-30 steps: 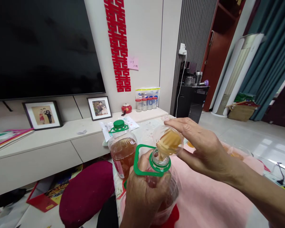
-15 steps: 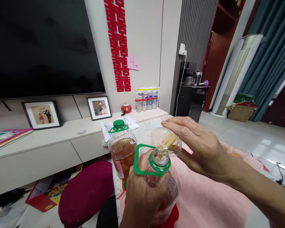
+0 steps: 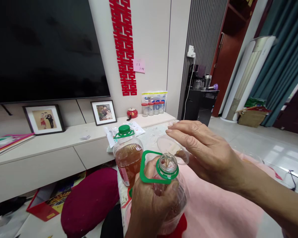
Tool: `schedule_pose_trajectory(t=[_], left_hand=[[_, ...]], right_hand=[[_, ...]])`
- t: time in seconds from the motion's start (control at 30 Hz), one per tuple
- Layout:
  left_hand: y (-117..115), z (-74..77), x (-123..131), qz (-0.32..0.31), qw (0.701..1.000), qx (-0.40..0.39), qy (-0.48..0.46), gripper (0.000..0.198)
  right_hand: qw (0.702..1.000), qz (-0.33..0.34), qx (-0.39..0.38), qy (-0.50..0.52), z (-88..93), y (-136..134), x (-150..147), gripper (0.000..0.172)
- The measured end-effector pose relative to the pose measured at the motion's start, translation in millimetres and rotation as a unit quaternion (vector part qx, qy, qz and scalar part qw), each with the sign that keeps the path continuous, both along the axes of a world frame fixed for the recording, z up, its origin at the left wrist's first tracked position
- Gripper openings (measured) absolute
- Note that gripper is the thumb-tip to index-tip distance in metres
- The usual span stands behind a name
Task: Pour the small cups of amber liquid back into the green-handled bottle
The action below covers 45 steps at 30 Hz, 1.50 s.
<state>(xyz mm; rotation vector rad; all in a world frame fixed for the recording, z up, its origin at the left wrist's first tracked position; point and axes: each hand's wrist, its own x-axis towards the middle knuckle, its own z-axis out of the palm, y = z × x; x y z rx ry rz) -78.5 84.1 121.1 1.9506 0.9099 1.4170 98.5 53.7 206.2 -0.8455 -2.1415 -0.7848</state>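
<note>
My left hand (image 3: 151,201) grips a clear plastic jug (image 3: 180,198) near its neck, by the green carrying handle (image 3: 142,170). The jug stands uncapped, and light brown strips show in its mouth (image 3: 167,162). In my right hand (image 3: 208,155) a clear plastic bowl (image 3: 161,143) is tilted against the jug's opening, fingers over its far rim and thumb side below. Some pale pieces (image 3: 175,148) lie inside the bowl, partly blurred. Left of the jug stands a second jug (image 3: 129,155) of amber liquid with a green cap (image 3: 124,129).
A pink cloth (image 3: 225,201) covers the table at right. Plastic packets (image 3: 136,127) lie behind the amber jug. A maroon round stool (image 3: 89,201) is at lower left. Small red-lidded jars (image 3: 151,109) and framed photos (image 3: 103,112) stand on the white cabinet (image 3: 52,155).
The bowl has shifted slightly left and tipped. Fewer pale strips show in it, and more strips are visible in the jug's mouth. My left hand has stayed put.
</note>
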Motion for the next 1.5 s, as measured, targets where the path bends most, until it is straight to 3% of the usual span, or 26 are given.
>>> schedule_pose_trajectory(t=[0.2, 0.47, 0.87, 0.97, 1.23, 1.5], left_hand=[[1, 0.1, -2, -0.001, 0.999, 0.028, 0.015, 0.023], [-1, 4.3, -2, -0.019, 1.0, -0.01, 0.001, 0.026], [-2, 10.1, 0, -0.017, 1.0, 0.014, -0.001, 0.014], [-1, 5.8, 0, -0.012, 1.0, 0.023, 0.009, 0.014], [1, -19.2, 1, -0.011, 1.0, -0.021, -0.008, 0.042], [3, -9.2, -2, 0.013, 0.999, 0.019, 0.026, 0.033]], right_hand=[[1.0, -0.007, 0.005, -0.014, 0.6, 0, 0, 0.029], [0.999, -0.002, 0.01, -0.039, 2.2, -2, -2, 0.029], [0.998, -0.011, 0.008, -0.066, 5.0, -6, -4, 0.029], [0.997, -0.015, 0.014, -0.072, 5.6, -7, -6, 0.028], [0.996, -0.029, 0.024, -0.086, 7.7, -10, -7, 0.029], [0.997, -0.04, 0.016, -0.066, 6.1, -8, -8, 0.03]])
